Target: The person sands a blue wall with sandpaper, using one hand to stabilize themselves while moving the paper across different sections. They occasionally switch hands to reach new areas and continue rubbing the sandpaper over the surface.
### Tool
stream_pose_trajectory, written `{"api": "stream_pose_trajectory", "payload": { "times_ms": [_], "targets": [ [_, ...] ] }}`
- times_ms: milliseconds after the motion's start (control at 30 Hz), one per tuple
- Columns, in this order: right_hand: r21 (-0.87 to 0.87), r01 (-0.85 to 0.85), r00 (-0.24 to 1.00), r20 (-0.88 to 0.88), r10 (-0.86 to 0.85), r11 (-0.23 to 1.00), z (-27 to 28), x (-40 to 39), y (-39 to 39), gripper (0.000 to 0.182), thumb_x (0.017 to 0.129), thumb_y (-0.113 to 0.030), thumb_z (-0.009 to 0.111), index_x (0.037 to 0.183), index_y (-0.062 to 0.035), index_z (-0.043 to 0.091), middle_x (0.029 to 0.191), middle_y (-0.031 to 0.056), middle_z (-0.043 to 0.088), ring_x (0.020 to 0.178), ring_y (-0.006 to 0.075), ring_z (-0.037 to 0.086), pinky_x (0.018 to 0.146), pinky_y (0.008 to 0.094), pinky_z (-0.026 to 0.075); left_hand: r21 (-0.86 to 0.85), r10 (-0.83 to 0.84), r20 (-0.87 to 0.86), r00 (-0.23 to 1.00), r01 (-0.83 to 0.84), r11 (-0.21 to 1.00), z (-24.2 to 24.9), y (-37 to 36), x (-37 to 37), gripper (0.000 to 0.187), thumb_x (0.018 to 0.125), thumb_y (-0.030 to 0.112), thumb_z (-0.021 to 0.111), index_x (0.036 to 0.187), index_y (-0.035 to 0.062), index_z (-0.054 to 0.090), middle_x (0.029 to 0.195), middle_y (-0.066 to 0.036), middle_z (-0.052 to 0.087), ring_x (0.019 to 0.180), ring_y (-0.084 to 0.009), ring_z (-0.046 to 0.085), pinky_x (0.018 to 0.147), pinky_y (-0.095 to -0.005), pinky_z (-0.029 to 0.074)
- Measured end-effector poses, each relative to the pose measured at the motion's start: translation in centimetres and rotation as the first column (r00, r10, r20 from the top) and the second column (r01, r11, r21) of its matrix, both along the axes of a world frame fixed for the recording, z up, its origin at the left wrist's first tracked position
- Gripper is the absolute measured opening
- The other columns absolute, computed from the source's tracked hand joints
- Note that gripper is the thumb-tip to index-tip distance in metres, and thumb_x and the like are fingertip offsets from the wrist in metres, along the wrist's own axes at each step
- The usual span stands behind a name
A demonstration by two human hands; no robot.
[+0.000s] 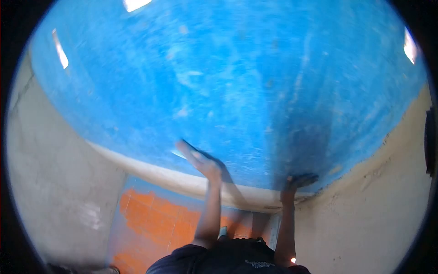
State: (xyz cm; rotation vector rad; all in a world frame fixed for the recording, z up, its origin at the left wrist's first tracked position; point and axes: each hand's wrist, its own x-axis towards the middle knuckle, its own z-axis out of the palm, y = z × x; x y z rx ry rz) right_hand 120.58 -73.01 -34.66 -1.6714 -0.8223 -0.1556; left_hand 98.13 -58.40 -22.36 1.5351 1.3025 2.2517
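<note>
A wide blue-painted surface [232, 91], scuffed with paler marks, fills most of the head view. Near its lower edge, my left hand [200, 160] lies against it, slightly blurred, with the fingers pointing up and to the left. The thin pale edge of a flat piece [179, 155] shows beneath those fingers; the rest of it is hidden under the hand, and I cannot tell its kind. Farther right, my right hand [299, 181] rests at the blue surface's lower edge, its fingers stretched out to the right with nothing seen in them.
A cream-coloured border [169, 180] runs along the blue surface's near edge. Below lies an orange tiled floor [155, 214] with a bluish-grey margin. Plain grey-beige surfaces flank it at left [54, 173] and right [360, 219]. Something dark [430, 141] stands at the far right edge.
</note>
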Motion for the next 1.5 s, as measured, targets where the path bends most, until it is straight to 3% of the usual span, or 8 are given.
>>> {"api": "stream_pose_trajectory", "payload": {
  "times_ms": [167,367,500,667,900,967,1133,1500],
  "targets": [
    [0.086,0.045,0.998,-0.055,-0.041,0.995,1.9,-1.5,1.3,0.094,0.098,-0.065,0.029,0.153,-0.0037,-0.016,0.156,0.0268,-0.025,0.145,0.0439,-0.023,0.114,0.0616,-0.004,-0.425,0.116,0.458,0.882,0.102,0.9,-15.1,1.8,-3.4,0.07,0.106,0.042,0.025,0.154,-0.0051,0.006,0.163,-0.019,0.004,0.151,-0.0311,0.005,0.122,-0.04,0.004],
    [0.14,0.368,0.922,0.073,-0.38,0.919,1.3,-0.8,3.1,0.078,0.103,-0.058,0.022,0.156,-0.0043,0.003,0.16,0.0253,-0.008,0.148,0.0439,-0.008,0.117,0.0581,0.004,-0.025,-0.04,0.137,0.99,0.044,0.999,2.5,4.3,-8.4,0.063,0.107,0.037,0.023,0.153,-0.0054,0.014,0.161,-0.02,0.013,0.15,-0.0318,0.01,0.121,-0.0405,0.006],
    [0.172,0.432,0.881,0.133,-0.455,0.885,0.5,-0.3,4.0,0.077,0.104,-0.055,0.018,0.154,0.0017,0.007,0.16,0.0275,-0.003,0.149,0.0419,-0.003,0.118,0.0571,0.007,-0.152,0.071,0.041,0.997,-0.064,0.986,-3.5,6.1,-11.8,0.061,0.107,0.035,0.021,0.153,-0.0058,0.015,0.161,-0.02,0.015,0.15,-0.0324,0.011,0.121,-0.0408,0.01],
    [0.223,0.567,0.795,0.105,-0.598,0.793,1.5,-1.5,5.2,0.071,0.105,-0.049,0.01,0.153,0.0037,0.016,0.16,0.0259,0.008,0.148,0.0414,0.008,0.119,0.0539,0.011,0.007,-0.257,0.802,0.54,0.422,0.907,-19.7,10.7,-17.2,0.069,0.106,0.044,0.025,0.155,-0.0008,0.008,0.16,-0.019,0.019,0.149,-0.0337,0.012,0.121,-0.0414,0.013],
    [0.306,0.593,0.743,0.148,-0.652,0.745,3.6,-3.3,6.0,0.07,0.106,-0.047,0.01,0.151,0.0051,0.021,0.158,0.028,0.016,0.147,0.0426,0.015,0.118,0.0541,0.018,-0.029,-0.004,0.001,1.0,0.004,1.0,3.7,10.4,-19.4,0.06,0.107,0.036,0.021,0.15,-0.0063,0.025,0.158,-0.022,0.023,0.149,-0.0331,0.017,0.12,-0.0416,0.013],
    [0.328,0.564,0.639,0.409,-0.652,0.758,2.2,-2.2,5.6,0.069,0.106,-0.046,0.011,0.151,0.0054,0.02,0.157,0.0284,0.018,0.145,0.0434,0.02,0.117,0.0552,0.021,-0.015,0.032,-0.099,0.995,-0.033,0.999,0.7,12.0,-21.4,0.059,0.107,0.034,0.021,0.149,-0.0068,0.027,0.157,-0.022,0.026,0.149,-0.0333,0.018,0.121,-0.0411,0.01],
    [0.359,0.258,0.722,0.546,-0.426,0.897,1.0,-6.8,7.3,0.063,0.107,-0.042,0.013,0.145,0.0065,0.029,0.149,0.0277,0.031,0.139,0.0421,0.034,0.111,0.0525,0.035,-0.287,0.069,0.634,0.771,0.151,0.946,-15.9,14.1,-23.3,0.066,0.106,0.04,0.023,0.154,-0.0038,0.01,0.163,-0.017,0.007,0.15,-0.0311,0.007,0.122,-0.0392,0.007],
    [0.459,-0.367,0.786,0.618,0.006,0.809,6.2,-17.9,11.5,0.043,0.107,-0.03,0.024,0.085,-0.0036,0.05,0.087,0.0111,0.053,0.08,0.0233,0.053,0.077,0.0397,0.049,0.055,0.12,0.037,0.992,-0.122,0.991,7.1,14.2,-23.7,0.058,0.107,0.035,0.023,0.147,-0.0066,0.032,0.156,-0.022,0.029,0.147,-0.0339,0.021,0.12,-0.0419,0.013]
  ]
}}
